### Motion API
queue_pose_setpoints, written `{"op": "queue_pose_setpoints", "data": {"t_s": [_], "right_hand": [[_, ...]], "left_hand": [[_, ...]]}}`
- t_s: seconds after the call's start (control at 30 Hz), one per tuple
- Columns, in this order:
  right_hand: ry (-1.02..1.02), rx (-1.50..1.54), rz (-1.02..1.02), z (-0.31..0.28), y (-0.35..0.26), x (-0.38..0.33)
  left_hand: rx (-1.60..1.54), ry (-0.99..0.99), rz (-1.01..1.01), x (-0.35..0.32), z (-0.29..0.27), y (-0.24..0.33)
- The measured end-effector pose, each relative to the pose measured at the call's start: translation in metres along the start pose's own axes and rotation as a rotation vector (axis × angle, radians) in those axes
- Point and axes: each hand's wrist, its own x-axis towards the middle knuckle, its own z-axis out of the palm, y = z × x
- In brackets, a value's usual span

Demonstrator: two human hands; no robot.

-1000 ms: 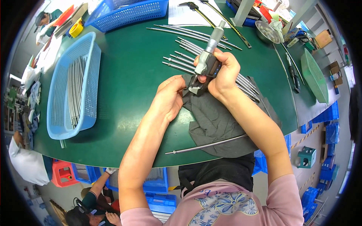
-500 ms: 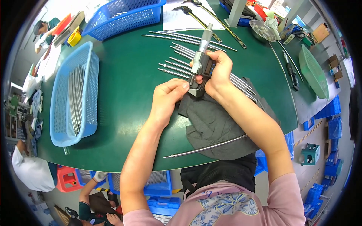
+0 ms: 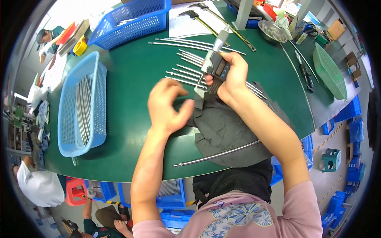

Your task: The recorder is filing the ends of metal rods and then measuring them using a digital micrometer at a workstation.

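Micrometer (image 3: pixel 216 65) seemingly in right hand (image 3: pixel 230 77)

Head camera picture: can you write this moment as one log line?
right hand: holds digital micrometer | left hand: empty, blurred, above dark cloth | steel rods: on green table

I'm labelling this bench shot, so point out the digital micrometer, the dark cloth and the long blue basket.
digital micrometer (image 3: pixel 216 67), head view, on its grey body beside the display.
dark cloth (image 3: pixel 226 131), head view, on its middle fold.
long blue basket (image 3: pixel 63 115), head view, on its left wall.
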Motion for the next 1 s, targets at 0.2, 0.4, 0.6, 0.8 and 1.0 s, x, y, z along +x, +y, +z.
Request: {"op": "queue_pose_setpoints", "data": {"t_s": [0.2,0.4,0.6,0.8,1.0], "right_hand": [[-0.412,0.292,-0.026,-0.033,-0.009,-0.058],[-0.416,0.038,-0.296,-0.069,-0.022,-0.145],[-0.059,-0.848,-0.579,-0.152,-0.049,-0.207],[0.176,-0.775,-0.754,-0.230,-0.062,-0.256],[-0.129,-1.021,-0.676,-0.258,-0.081,-0.270]], "left_hand": [[-0.731,-0.013,-0.544,-0.010,0.003,0.053],[-1.373,-0.167,-0.726,-0.044,0.041,0.136],[-1.605,-0.356,-0.756,-0.085,0.062,0.182],[-1.576,-0.540,-0.846,-0.105,0.069,0.191],[-1.524,-0.694,-0.883,-0.112,0.063,0.194]]}}
